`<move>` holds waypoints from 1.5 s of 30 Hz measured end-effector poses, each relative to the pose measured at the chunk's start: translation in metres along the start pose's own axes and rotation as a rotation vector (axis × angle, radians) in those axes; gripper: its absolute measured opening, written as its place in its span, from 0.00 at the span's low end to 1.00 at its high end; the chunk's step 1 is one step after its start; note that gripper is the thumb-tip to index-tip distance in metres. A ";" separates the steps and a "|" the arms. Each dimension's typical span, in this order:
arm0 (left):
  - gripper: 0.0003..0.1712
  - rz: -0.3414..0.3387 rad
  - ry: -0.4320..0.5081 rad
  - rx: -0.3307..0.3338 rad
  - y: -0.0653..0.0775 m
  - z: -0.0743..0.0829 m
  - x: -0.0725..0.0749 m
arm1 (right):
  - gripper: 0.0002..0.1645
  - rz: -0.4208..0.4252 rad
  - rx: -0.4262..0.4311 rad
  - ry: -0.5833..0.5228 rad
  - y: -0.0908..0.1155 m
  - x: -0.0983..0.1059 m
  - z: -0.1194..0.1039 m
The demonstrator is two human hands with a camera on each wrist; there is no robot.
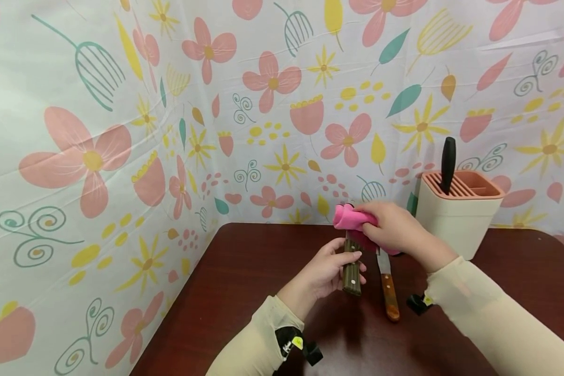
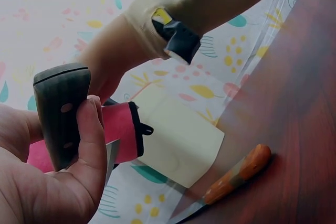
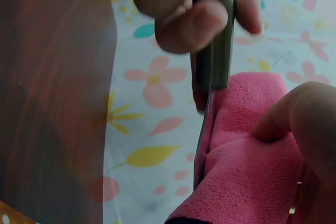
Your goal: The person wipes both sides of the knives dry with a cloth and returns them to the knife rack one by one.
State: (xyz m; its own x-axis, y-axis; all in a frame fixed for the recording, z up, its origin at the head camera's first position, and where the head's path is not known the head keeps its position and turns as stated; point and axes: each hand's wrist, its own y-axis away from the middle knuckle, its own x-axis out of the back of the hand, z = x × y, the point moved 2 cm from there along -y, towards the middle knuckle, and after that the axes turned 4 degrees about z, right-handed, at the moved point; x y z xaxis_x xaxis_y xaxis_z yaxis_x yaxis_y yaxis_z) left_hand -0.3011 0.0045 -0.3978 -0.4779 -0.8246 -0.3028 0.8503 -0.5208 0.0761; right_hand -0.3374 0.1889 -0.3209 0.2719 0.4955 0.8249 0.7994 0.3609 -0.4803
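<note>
My left hand (image 1: 326, 269) grips the dark green-brown riveted handle of a knife (image 1: 352, 277), with the handle end toward me. In my right hand (image 1: 395, 227) is a folded pink cloth (image 1: 350, 218) with black edging, pinched around the knife's blade. The right wrist view shows the blade edge-on, lying against the fluffy cloth (image 3: 247, 145) just past the handle. Most of the blade is hidden by the cloth. A second knife (image 1: 389, 297) with an orange-brown wooden handle lies on the table below the right hand.
At the back right stands a cream knife block (image 1: 456, 230) with a slotted pink top, and a black-handled knife (image 1: 448, 164) is in one slot. The dark red-brown table (image 1: 249, 292) meets a flower-patterned curtain (image 1: 272, 130) at the back and left.
</note>
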 end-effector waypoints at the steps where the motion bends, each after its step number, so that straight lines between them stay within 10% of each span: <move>1: 0.20 0.000 0.000 0.000 0.000 0.000 0.000 | 0.18 0.007 -0.003 -0.003 0.003 0.000 -0.002; 45: 0.20 -0.016 0.012 -0.038 0.002 -0.005 -0.006 | 0.19 0.373 0.016 -0.213 0.058 -0.011 -0.020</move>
State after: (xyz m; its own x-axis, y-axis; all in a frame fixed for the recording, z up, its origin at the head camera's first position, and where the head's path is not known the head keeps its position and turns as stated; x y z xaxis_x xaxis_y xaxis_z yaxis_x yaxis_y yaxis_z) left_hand -0.2960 0.0093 -0.4005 -0.4894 -0.8133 -0.3147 0.8503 -0.5251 0.0349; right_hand -0.2834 0.1883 -0.3515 0.4228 0.7459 0.5146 0.6586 0.1371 -0.7399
